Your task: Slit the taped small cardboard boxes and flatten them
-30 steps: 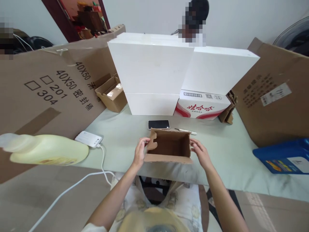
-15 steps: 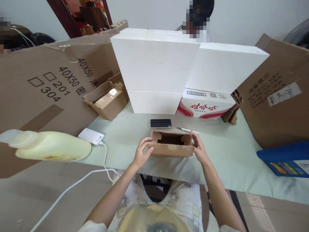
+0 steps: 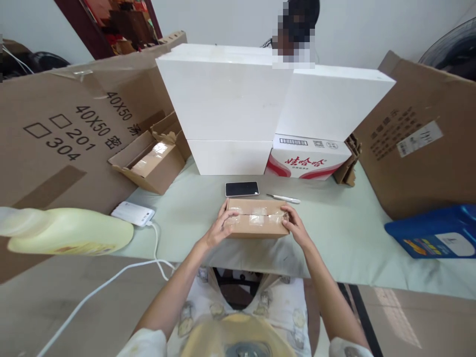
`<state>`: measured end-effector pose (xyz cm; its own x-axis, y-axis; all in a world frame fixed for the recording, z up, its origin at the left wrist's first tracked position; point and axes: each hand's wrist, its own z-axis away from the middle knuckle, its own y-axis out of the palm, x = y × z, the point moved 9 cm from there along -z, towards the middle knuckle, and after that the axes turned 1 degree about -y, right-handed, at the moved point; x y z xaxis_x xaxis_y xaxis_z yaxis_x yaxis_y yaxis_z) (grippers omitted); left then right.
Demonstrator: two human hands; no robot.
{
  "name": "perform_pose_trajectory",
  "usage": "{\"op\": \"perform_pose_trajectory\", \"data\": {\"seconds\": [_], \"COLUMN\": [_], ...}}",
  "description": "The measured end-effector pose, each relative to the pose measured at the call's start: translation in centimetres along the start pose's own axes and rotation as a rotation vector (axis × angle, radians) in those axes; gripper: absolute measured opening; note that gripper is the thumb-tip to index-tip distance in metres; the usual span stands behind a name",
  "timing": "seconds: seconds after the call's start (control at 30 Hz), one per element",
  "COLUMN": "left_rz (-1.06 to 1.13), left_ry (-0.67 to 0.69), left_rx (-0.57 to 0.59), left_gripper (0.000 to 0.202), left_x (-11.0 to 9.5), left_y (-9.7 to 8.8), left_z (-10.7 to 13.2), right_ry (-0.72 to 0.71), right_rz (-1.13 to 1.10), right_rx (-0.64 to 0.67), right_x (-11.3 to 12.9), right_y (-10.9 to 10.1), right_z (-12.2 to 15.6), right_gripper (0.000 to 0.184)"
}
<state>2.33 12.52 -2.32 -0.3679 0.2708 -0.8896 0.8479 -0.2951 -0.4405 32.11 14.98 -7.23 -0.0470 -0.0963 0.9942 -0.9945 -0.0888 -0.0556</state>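
Observation:
A small brown cardboard box (image 3: 256, 225) lies on the cloth in front of me, with clear tape across the middle seam of its upper face. My left hand (image 3: 219, 229) grips its left end, fingers bent over the top edge. At the right end my right hand (image 3: 295, 225) holds the box, thumb on the near side and fingers on the corner. Just behind the box are a dark-screened phone (image 3: 242, 189) and a thin white-handled knife (image 3: 283, 198). The box's inside is hidden.
White boxes (image 3: 226, 109) stand stacked behind, beside a red-and-white carton (image 3: 303, 161). An opened cardboard box (image 3: 156, 166) sits at left. A pale yellow bottle (image 3: 74, 230), a white power bank (image 3: 133, 213) with a cable, and a blue container (image 3: 435, 230) flank the table. A person is behind the boxes.
The small box showed an open top with its hollow inside; now a closed, taped face is uppermost. Both hands stay at its ends. The whole view has shifted slightly.

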Motion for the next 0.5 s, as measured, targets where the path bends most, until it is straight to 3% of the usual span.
{"op": "perform_pose_trajectory", "data": {"seconds": [0.1,0.23,0.37,0.5], "left_rz": [-0.065,-0.090,0.015,0.213], "left_ry": [-0.018,-0.074,-0.173,-0.363], "left_rx": [0.112,0.145,0.116,0.147], "left_gripper": [0.084,0.080,0.081,0.071], "left_x": [-0.5,-0.9,-1.0,-0.2], "left_y": [-0.4,-1.1,-1.2,0.2], "left_z": [-0.2,-1.0,-2.2,-2.7], "right_ry": [0.007,0.016,0.025,0.080], "right_rz": [0.024,0.048,0.048,0.021], "right_rx": [0.031,0.085,0.148,0.214], "right_x": [0.3,1.1,3.2,4.8], "right_y": [0.1,0.0,-1.3,-2.4], "right_z": [-0.4,-0.7,-0.8,-0.7], "right_gripper": [0.061,0.064,0.081,0.090]}}
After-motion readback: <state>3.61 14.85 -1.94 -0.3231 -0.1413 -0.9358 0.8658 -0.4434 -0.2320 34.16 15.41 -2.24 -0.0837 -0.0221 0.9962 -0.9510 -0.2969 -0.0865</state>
